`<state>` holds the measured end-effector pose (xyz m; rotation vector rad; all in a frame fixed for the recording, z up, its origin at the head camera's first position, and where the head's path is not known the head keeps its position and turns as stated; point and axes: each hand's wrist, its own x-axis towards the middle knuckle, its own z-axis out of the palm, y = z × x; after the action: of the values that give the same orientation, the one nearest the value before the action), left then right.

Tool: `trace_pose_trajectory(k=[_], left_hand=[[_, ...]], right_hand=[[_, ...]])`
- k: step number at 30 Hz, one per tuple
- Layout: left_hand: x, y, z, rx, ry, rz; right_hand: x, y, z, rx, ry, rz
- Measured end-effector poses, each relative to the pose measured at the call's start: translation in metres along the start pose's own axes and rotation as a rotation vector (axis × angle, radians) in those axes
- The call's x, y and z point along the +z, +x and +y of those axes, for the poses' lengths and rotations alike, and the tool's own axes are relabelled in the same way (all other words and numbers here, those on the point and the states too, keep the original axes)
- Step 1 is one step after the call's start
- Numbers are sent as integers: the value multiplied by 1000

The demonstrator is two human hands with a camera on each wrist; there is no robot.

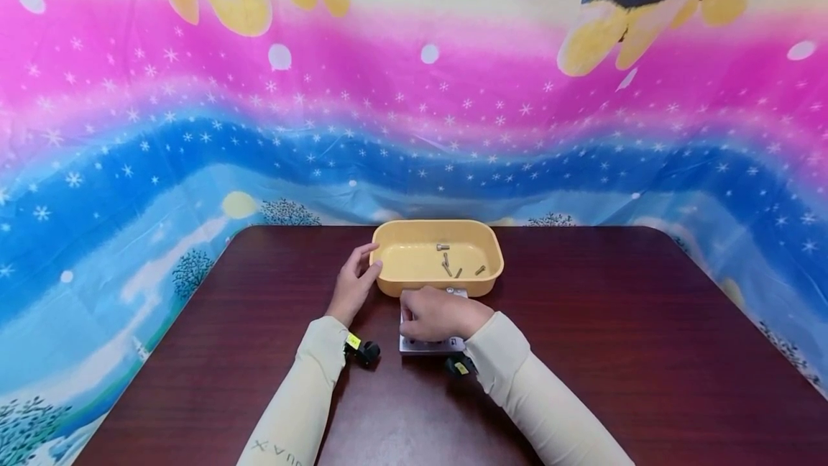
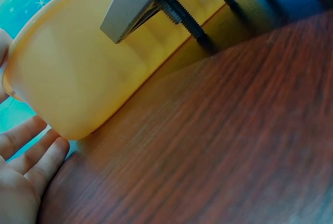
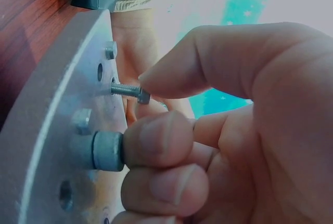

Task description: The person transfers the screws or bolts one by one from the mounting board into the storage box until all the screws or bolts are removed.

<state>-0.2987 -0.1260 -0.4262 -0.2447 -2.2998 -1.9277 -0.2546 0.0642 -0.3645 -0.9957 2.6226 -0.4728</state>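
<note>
My right hand (image 1: 436, 313) is over a silver metal plate (image 1: 414, 346) in front of the yellow tray. In the right wrist view, its thumb and a finger pinch the head of a small bolt (image 3: 130, 91), whose shank enters a hole in the plate. The other fingers are curled beside a larger cylindrical bolt head (image 3: 108, 151). Threaded bolt ends (image 2: 184, 18) stick out under the plate in the left wrist view. My left hand (image 1: 352, 286) rests at the left end of the yellow tray (image 1: 404, 285), fingers loosely extended and touching it.
Several loose bolts (image 1: 446, 261) lie inside the tray, mostly toward its right half. The dark red-brown table (image 1: 614, 322) extends around everything. Behind it hangs a patterned cloth (image 1: 420, 128). Each wrist carries a small black camera (image 1: 365, 352).
</note>
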Motion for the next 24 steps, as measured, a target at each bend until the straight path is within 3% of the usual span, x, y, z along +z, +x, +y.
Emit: trace_pose_trajectory(k=[24], left_hand=[[-1, -1, 0, -3, 8, -12]], right_hand=[[-1, -1, 0, 25, 49, -17]])
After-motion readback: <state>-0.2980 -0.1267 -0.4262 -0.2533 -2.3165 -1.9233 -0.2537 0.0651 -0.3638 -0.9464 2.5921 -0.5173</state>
